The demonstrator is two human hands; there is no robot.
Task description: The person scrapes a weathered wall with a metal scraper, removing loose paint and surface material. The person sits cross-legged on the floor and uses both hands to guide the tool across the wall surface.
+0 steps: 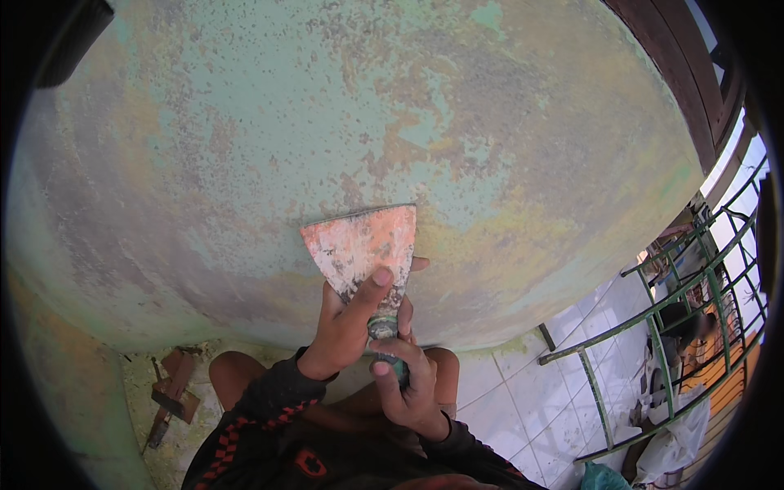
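Observation:
A wide scraper (367,245) with a whitish-orange, stained blade points up at the patchy wall (275,122). My left hand (343,334) grips it low on the blade, thumb across the front face and fingers behind. Around the dark green handle close the fingers of my right hand (407,383). The blade's far edge overlaps the wall in view; I cannot tell whether it touches. Pale green paint, with grey and yellowish bare patches, covers the wall.
Left of my knees, brown pieces and a handled tool (165,410) lie on the dusty floor. A green metal ladder (649,312) leans across the right side over white tiles (520,410). Beyond it are a person (680,321), a white plastic bag (674,438) and a teal bag (603,476).

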